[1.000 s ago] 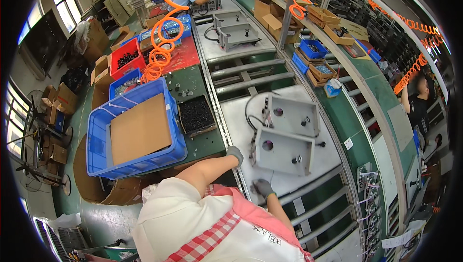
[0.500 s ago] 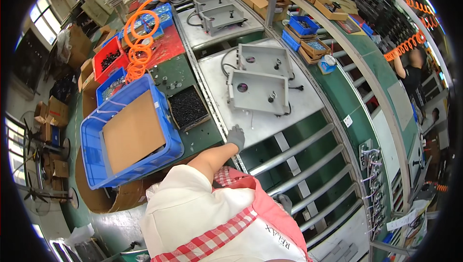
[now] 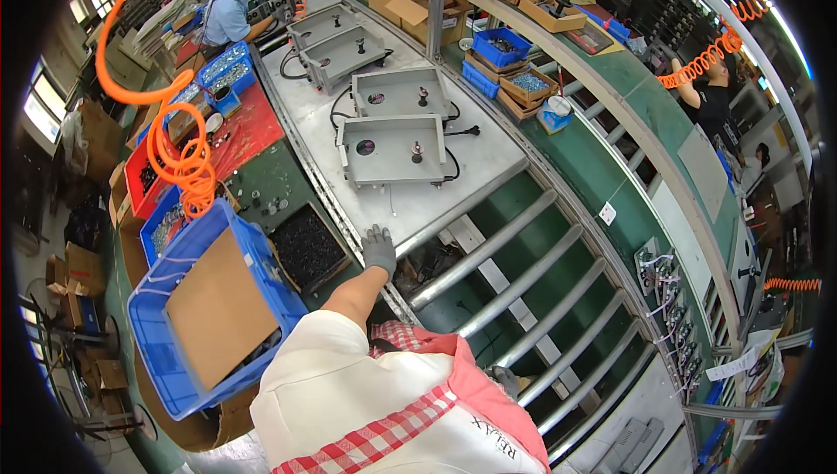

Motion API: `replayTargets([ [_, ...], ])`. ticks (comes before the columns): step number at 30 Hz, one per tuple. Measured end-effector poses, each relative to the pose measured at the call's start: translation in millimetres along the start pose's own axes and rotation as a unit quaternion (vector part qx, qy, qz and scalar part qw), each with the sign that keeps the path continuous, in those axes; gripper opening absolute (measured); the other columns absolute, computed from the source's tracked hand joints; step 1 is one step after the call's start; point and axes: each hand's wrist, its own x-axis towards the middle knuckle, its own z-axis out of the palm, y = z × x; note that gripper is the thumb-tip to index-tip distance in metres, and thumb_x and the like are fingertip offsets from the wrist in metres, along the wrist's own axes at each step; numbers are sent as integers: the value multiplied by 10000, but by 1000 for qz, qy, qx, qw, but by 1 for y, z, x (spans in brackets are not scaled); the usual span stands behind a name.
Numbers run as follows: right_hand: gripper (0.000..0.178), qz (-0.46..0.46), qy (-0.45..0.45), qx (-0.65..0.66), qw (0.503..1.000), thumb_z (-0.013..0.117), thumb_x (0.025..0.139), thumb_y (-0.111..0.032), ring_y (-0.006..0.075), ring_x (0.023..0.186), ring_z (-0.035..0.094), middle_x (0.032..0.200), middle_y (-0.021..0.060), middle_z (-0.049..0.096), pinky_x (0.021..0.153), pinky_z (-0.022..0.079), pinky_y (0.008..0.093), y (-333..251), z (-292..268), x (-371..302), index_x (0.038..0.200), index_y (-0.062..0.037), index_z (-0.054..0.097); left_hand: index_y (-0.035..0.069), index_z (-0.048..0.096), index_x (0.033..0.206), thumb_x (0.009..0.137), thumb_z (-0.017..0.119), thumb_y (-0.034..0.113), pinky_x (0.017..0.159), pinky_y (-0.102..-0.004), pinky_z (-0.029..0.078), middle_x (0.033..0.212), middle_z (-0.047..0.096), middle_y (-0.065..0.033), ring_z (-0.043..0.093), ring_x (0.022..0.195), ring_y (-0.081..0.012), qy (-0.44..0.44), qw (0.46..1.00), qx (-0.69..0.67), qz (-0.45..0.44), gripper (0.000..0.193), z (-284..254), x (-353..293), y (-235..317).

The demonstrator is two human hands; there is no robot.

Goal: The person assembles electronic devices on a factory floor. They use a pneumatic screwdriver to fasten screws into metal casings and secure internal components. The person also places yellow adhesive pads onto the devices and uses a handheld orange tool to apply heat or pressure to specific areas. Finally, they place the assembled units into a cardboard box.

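Note:
My left hand (image 3: 379, 249), in a grey glove, lies flat with its fingers stretched out on the near corner of a pale metal plate (image 3: 471, 160). Two grey sheet-metal housings (image 3: 392, 158) rest on that plate, each with a round hole, a black knob-like part and a black cable. A thin wire or tie lies between my fingers and the nearer housing. My right hand (image 3: 504, 380), also gloved, hangs low beside my apron above the rollers. Its fingers are mostly hidden by the apron and blur into shadow.
Metal rollers (image 3: 523, 286) run between side rails. To the left stand a blue crate (image 3: 157, 361) with cardboard and a tray of small black parts (image 3: 307, 247). Orange coiled hoses (image 3: 179, 160) hang overhead. A co-worker in blue (image 3: 228, 13) works at the far end.
The near plate with its housings has slid away along the rollers, closing the gap to the farther plate. My left hand has moved with it, and the view has shifted.

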Motion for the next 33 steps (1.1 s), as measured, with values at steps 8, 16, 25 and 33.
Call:
replayTargets([
  [8, 197, 19, 36, 10, 999, 535, 880, -116, 179, 652, 613, 833, 153, 623, 509, 474, 246, -6, 24, 8, 995, 44, 546, 42, 268, 1430, 913, 424, 226, 1066, -468, 252, 1479, 256, -222, 304, 1344, -366, -14, 999, 31, 12, 570, -18, 35, -20],
  [16, 198, 24, 28, -32, 999, 522, 887, -133, 174, 649, 614, 842, 128, 632, 525, 496, 270, 19, 21, 20, 1018, 12, 548, 33, 392, 1350, 877, 507, 232, 987, -462, 332, 1363, 429, -181, 425, 1245, -337, -29, 998, 49, -17, 526, -42, 60, -38],
  [25, 140, -46, 162, 85, 982, 543, 853, -129, 161, 619, 569, 757, 81, 606, 553, 472, 298, 91, -14, -20, 886, -10, 607, 118, 631, 1100, 872, 499, 314, 805, -413, 494, 1068, 659, -106, 630, 1009, -275, -112, 965, 13, 237, 328, -83, -1, 100],
  [33, 149, 17, 399, 158, 903, 567, 827, -170, 136, 568, 581, 675, 61, 622, 498, 481, 284, 216, -24, -122, 803, -39, 632, 77, 608, 1048, 880, 463, 372, 827, -459, 487, 999, 650, -180, 622, 952, -352, -42, 738, 117, 663, 369, -82, -185, 272],
])
